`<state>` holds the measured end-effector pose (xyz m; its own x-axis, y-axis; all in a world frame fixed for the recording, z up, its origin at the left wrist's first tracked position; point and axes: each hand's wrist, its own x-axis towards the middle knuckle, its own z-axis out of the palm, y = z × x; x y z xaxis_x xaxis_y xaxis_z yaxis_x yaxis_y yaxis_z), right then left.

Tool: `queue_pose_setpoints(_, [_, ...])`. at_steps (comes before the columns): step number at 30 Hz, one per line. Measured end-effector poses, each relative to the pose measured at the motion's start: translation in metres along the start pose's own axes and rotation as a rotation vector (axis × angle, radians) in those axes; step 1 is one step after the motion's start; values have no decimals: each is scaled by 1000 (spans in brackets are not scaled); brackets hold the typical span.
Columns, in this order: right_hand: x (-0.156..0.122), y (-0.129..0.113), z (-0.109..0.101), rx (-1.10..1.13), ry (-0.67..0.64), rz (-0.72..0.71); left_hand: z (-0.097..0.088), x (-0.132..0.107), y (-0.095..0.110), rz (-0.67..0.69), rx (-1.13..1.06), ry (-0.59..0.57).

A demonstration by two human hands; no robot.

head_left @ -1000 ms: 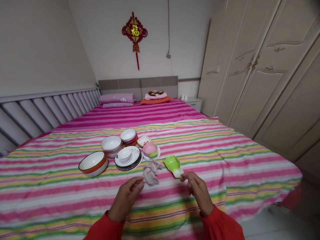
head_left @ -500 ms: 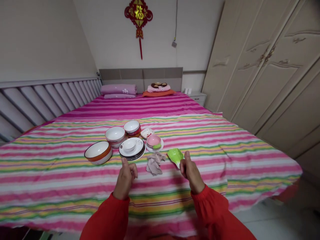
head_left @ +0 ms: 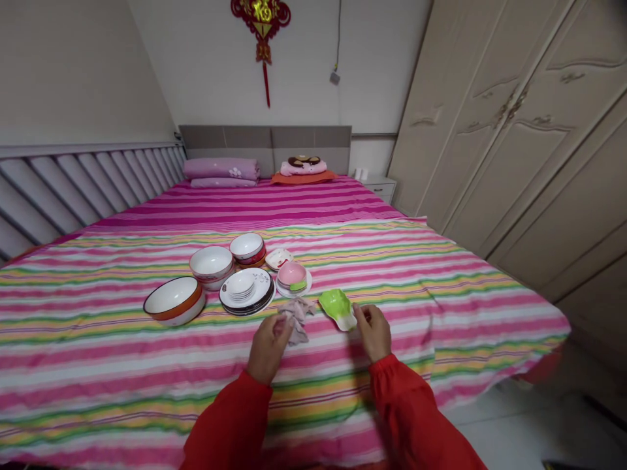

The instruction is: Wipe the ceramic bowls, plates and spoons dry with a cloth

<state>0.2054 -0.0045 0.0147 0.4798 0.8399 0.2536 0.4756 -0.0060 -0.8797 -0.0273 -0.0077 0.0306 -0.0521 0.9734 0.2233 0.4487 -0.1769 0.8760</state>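
My left hand [head_left: 269, 346] is closed, thumb and fingers pinched on the near left edge of a crumpled greyish-pink cloth [head_left: 300, 312] lying on the striped sheet. To its right, my right hand [head_left: 373, 331] is closed at the right edge of a green leaf-shaped dish [head_left: 337, 305] with a white end. The fingertips behind that edge are partly hidden. Whether the dish is raised off the sheet, I cannot tell. Just beyond the cloth, a pink bowl [head_left: 292, 273] with a small green piece sits on white plates [head_left: 307, 282].
Stacked dark-rimmed plates [head_left: 266, 297] carry small white dishes [head_left: 240, 284]. Around them stand an orange-banded bowl [head_left: 175, 301], two stacks of bowls [head_left: 211, 262] [head_left: 247, 247] and a patterned dish [head_left: 279, 258]. Folded bedding [head_left: 220, 170] lies by the headboard; a wardrobe [head_left: 494, 143] is at right.
My left hand has moved right and closed on the cloth's edge. My right hand has turned, its thumb lowering onto the green dish's edge. The view has shifted slightly, moving the scene left.
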Motion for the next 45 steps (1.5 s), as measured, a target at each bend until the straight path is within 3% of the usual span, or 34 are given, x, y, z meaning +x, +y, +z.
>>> queue_pose_setpoints(3, [8,24,10,-36,-51,66,24,8,-15,156,182,39])
queue_pose_setpoints(8, [9,32,33,123,-190,233,54,19,-26,178,438,-17])
queue_pose_setpoints(11, [5,31,42,319,-208,378,59,21,-34,151,485,-61])
queue_pose_setpoints(14, [-1,33,48,483,-198,420,51,19,-38,161,435,-94])
queue_pose_setpoints(19, [-16,35,57,516,-194,320,40,12,-18,384,196,-90])
queue_pose_setpoints(23, [-32,34,62,373,-180,92,56,10,-2,469,194,-316])
queue_pose_setpoints(25, [-38,34,60,347,-217,19,68,15,0,478,271,-433])
queue_pose_setpoints(28, [-39,34,56,315,-275,-32,81,29,-1,477,362,-499])
queue_pose_setpoints(31, [-36,35,55,282,-292,8,85,46,-2,477,420,-466])
queue_pose_setpoints(35, [-35,33,57,351,-329,166,83,61,-4,441,497,-366])
queue_pose_setpoints(40, [-38,28,58,435,-343,296,96,56,-3,346,586,-285])
queue_pose_setpoints(45, [-38,31,58,509,-375,345,101,41,-1,330,608,-435])
